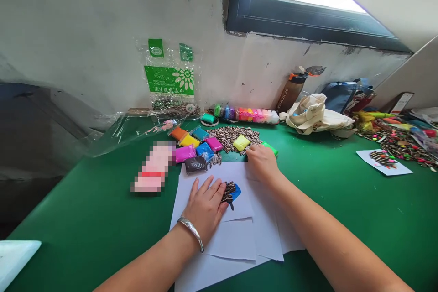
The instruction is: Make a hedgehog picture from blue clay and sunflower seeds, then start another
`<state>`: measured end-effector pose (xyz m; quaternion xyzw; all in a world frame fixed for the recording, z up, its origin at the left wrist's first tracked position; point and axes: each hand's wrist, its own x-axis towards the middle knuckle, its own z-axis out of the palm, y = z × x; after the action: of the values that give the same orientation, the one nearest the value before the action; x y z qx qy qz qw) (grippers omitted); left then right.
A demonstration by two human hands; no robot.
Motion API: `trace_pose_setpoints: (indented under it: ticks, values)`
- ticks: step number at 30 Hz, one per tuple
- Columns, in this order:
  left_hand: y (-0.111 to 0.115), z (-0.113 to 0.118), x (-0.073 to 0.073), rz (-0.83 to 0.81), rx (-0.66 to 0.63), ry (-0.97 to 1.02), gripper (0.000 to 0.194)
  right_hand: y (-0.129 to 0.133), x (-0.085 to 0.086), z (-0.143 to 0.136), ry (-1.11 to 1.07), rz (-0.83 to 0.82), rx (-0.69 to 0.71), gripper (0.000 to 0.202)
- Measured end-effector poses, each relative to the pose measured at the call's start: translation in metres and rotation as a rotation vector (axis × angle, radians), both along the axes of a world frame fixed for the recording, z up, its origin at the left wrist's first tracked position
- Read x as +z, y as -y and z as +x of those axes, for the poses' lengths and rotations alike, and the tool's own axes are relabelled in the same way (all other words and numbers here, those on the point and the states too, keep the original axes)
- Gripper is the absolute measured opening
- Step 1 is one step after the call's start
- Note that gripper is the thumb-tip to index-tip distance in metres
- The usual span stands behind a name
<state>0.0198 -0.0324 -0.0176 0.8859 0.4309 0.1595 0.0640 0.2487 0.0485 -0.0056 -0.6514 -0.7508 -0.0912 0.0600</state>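
Note:
My left hand (204, 205) lies flat with fingers stretched over a small figure of striped sunflower seeds on blue clay (235, 193), partly covering it. The figure rests on stacked sheets of white paper (236, 237). At the top edge of the sheets, my right hand (263, 163) has its fingers curled down beside the heap of sunflower seeds (226, 136); its fingertips are tucked in, and whatever they hold is hidden. Close to it are a light yellow clay packet (241, 143) and a green clay packet (270, 148).
Several clay packets, one of them black (195, 164), lie left of the seeds. Behind stand a clear seed bag (170, 80), a tube of coloured clay (253, 115), a brown bottle (290, 91) and a cream cloth bag (311, 114). A seed-covered card (383, 163) is at right.

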Motion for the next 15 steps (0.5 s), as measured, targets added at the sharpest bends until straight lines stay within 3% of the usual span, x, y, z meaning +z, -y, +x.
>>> trace_pose_setpoints:
  ticks: [8, 11, 15]
  values:
    - [0.000, 0.001, 0.001, 0.012, 0.003, -0.002, 0.038, 0.016, 0.008, -0.006, -0.016, 0.062, -0.020, 0.019]
    - [0.000, 0.001, 0.003, -0.006, -0.002, -0.011, 0.039, 0.039, 0.019, -0.010, -0.260, 0.026, -0.012, 0.021]
    - [0.000, 0.001, 0.003, 0.002, -0.015, -0.028, 0.039, 0.074, 0.024, -0.019, -0.691, -0.240, 0.167, 0.016]
